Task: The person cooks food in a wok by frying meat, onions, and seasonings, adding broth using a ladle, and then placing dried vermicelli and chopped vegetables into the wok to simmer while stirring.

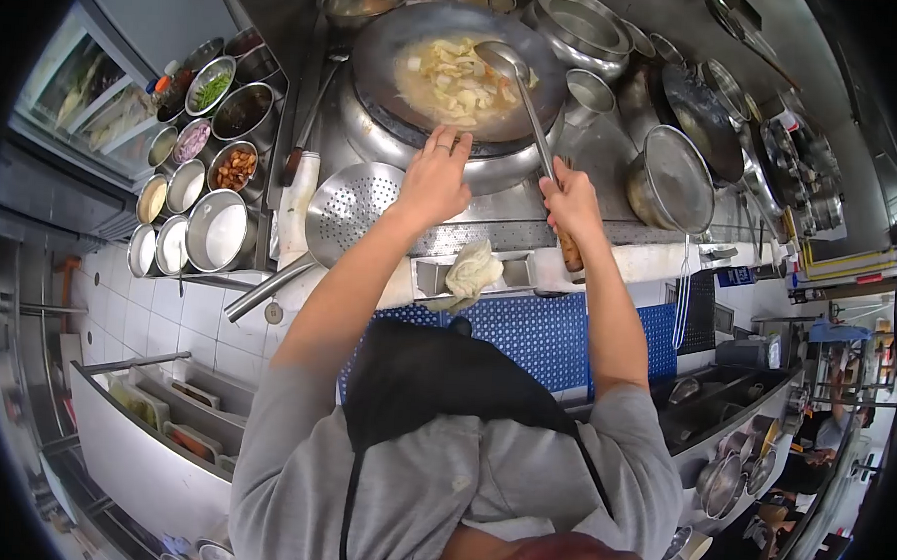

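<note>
A large dark wok [377, 82] sits on the round metal burner ring, holding pale cabbage-like pieces [452, 75] in a cloudy broth. My right hand [572, 203] is wrapped round the wooden grip of a long metal ladle [535, 124], whose bowl rests among the food at the wok's right side. At the wok's near edge is my left hand [437, 177], fingers stretched out and apart with nothing in them; whether they touch the rim I cannot tell. Just left of that hand lies a perforated strainer [346, 214], its handle sticking out over the counter's front.
Metal containers of ingredients, including browned chunks [236, 169] and chopped greens [213, 91], stand at the left. A crumpled cloth [474, 269] hangs at the front edge. Right of the wok are a metal pot [673, 180], a whisk [682, 300] and stacked pans.
</note>
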`<state>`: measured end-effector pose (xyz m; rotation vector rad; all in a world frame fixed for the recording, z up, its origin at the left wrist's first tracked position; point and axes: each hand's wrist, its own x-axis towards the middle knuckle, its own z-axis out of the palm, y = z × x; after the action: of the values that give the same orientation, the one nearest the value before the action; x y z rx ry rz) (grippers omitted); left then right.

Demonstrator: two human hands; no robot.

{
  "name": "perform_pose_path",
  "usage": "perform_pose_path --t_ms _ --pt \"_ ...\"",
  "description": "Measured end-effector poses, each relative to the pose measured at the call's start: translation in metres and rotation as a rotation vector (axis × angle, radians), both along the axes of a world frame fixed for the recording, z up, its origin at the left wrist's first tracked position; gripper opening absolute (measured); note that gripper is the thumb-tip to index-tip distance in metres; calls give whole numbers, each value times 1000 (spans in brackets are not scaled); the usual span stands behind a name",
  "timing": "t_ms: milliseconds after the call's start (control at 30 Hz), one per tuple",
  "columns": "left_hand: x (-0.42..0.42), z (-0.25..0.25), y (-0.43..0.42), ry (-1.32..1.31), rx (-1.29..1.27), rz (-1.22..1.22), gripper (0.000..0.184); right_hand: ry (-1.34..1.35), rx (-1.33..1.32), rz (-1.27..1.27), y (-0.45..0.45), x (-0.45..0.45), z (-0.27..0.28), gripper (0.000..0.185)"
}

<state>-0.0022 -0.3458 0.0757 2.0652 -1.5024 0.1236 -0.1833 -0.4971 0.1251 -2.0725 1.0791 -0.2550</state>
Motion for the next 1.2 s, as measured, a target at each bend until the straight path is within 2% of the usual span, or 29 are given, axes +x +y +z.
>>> perform_pose_path --t_ms 33,200,367,467,700,833,933,1200 --pt "-1 0 -1 1 -13 2 70 24 -40 -6 0 0 -3 54" --pt "-6 -1 -3 -59 -56 54 66 -105 197 -31 -18 -5 1 54" --pt "-5 -2 -1 -90 -70 47 63 -309 416 -147 1 -40 -8 56" --pt "-5 0 -1 -65 -69 44 63 -312 512 -142 23 -44 -18 58" --pt "-6 2 3 -67 -28 46 65 -308 250 -189 16 -41 -14 54" --pt "-6 2 0 -65 -19 52 66 -287 460 -187 22 -51 -9 50" --pt "-5 1 2 -73 -10 50 67 -275 488 -145 26 -49 -3 48" --pt "-3 3 5 -94 -13 24 66 -301 294 -198 14 -29 -17 45"
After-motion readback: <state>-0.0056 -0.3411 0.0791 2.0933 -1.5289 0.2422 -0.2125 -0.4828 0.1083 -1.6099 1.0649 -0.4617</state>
